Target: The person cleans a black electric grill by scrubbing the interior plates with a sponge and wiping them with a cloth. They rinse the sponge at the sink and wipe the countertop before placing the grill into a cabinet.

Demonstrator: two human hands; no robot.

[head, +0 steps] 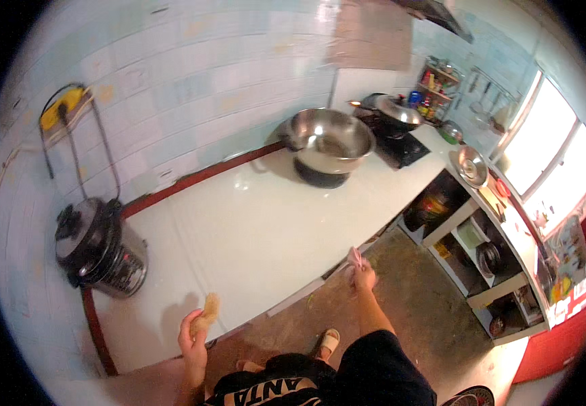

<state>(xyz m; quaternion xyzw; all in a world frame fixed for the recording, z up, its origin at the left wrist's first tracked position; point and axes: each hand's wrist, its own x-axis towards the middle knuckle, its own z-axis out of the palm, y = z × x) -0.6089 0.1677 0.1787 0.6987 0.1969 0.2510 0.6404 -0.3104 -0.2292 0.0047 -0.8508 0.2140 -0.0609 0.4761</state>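
Observation:
My left hand [194, 339] grips a tan, fuzzy-looking scrubbing pad [206, 312] above the near left part of the white countertop [242, 228]. The pad's exact material is blurred. A small pink cloth [355, 256] is pinched in my right hand [364, 276], close to the counter's front edge. Whether the cloth touches that edge, I cannot tell. Farther back on the counter, a large stainless steel basin [331, 142] rests on a round black base [320, 175].
A black electric pressure cooker [102, 246] stands at the counter's left end, below a yellow power strip [64, 107]. A lidded wok [397, 111] sits on the stove [399, 149]. Open shelves [470, 248] hold pots under the right-hand counter. Near the window lies a metal lid [470, 166].

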